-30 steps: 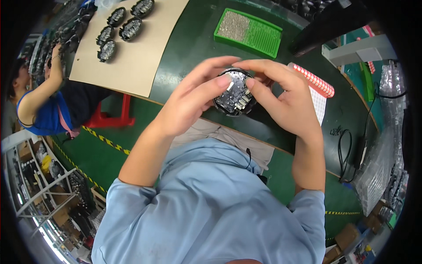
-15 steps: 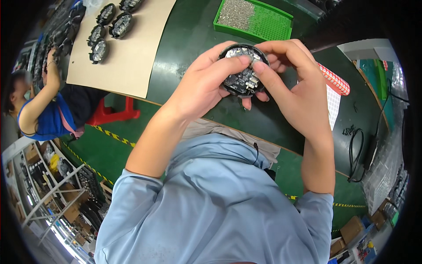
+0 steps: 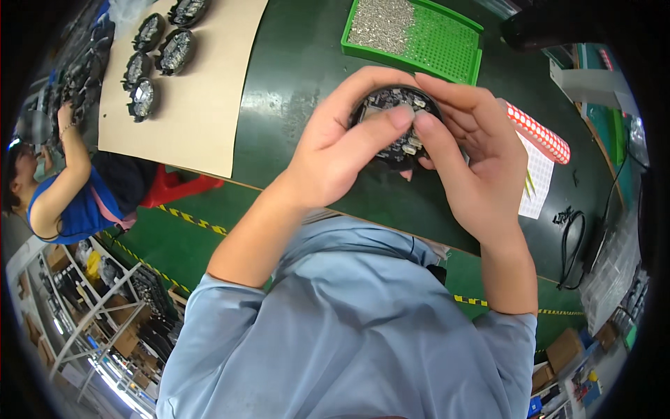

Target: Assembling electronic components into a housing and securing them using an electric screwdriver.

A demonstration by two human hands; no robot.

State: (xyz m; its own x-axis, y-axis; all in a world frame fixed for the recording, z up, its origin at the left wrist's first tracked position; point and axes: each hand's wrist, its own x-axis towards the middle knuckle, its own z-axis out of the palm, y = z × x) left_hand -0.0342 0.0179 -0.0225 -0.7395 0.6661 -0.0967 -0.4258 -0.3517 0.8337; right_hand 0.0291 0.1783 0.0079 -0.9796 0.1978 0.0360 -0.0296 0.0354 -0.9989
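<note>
Between my two hands is a round black housing with a circuit board (image 3: 398, 148) facing up, held above the dark green table. My left hand (image 3: 342, 136) wraps its left side, with the thumb lying across the board. On the opposite side my right hand (image 3: 474, 143) grips the rim, its thumb pressing near the tip of the left thumb. Both thumbs cover part of the board, and most fingers are hidden beneath or behind the housing. Beyond the hands lies a green perforated tray (image 3: 447, 52) with many small metal screws (image 3: 380, 26) heaped at its left.
Several similar round units (image 3: 174, 52) sit on a beige board (image 3: 202, 105) at left. Right of my hands are a red-and-white roll (image 3: 537, 133), a white sheet (image 3: 536, 188) and a black cable (image 3: 574, 251). A person in blue (image 3: 66, 192) works at far left, near a red stool (image 3: 178, 187).
The view has shifted slightly. My hands have closed further around the housing, and both thumbs remain pressed on its board. More of the white sheet shows beside my right hand.
</note>
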